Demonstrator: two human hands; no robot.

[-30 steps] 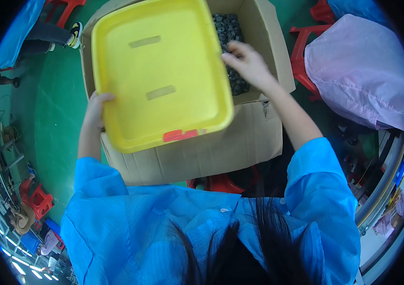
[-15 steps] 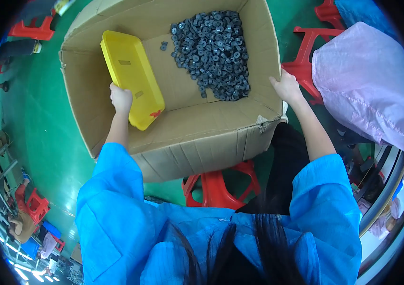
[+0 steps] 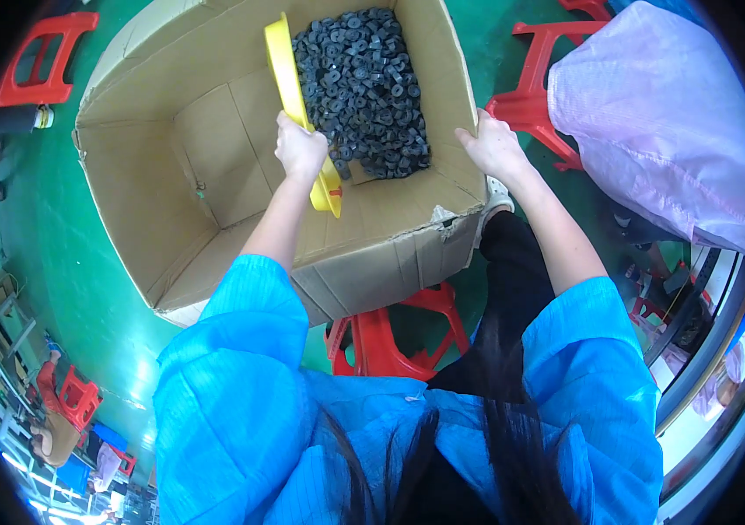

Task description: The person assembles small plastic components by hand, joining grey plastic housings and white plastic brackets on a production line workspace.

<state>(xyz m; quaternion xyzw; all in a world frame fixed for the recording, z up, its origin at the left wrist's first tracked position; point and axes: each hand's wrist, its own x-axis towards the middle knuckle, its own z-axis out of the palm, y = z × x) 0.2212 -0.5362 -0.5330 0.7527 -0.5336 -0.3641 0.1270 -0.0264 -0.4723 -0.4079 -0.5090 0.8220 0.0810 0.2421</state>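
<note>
My left hand [image 3: 301, 149] grips the long edge of a yellow plastic tray [image 3: 283, 61], which is tipped up on its side inside a large cardboard box [image 3: 140, 162]. Against the tray's far face lies a heap of small dark grey ring-shaped parts [image 3: 363, 92], filling the right part of the box floor. My right hand [image 3: 493, 149] is closed over the box's right wall near the front corner, thumb on the inner side. Most of the tray's inside is turned out of sight.
A red stool [image 3: 394, 346] stands under the box's near side. To the right are another red stool [image 3: 530, 87] and something draped in pale pink cloth [image 3: 661, 122]. One more red stool [image 3: 47, 61] is at the far left, on the green floor [image 3: 48, 227].
My left hand has moved right with the tray and turned it from nearly face-up to steeply on edge beside the heap. The box now appears farther left; my right hand still holds its wall.
</note>
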